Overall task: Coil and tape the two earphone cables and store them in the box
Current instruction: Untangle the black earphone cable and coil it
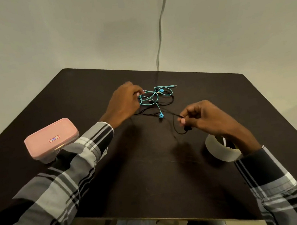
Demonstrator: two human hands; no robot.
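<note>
While the blue earphone cable point(153, 95) lies tangled with the black earphone cable point(169, 109) near the far edge of the desk point(152, 177), the blue one is pinched by the left hand point(124, 104). The black cable is pinched by the right hand point(202, 118). The pink box point(50, 138) is kept shut at the left edge. A tape roll point(218, 147) is seen near the right edge.
</note>
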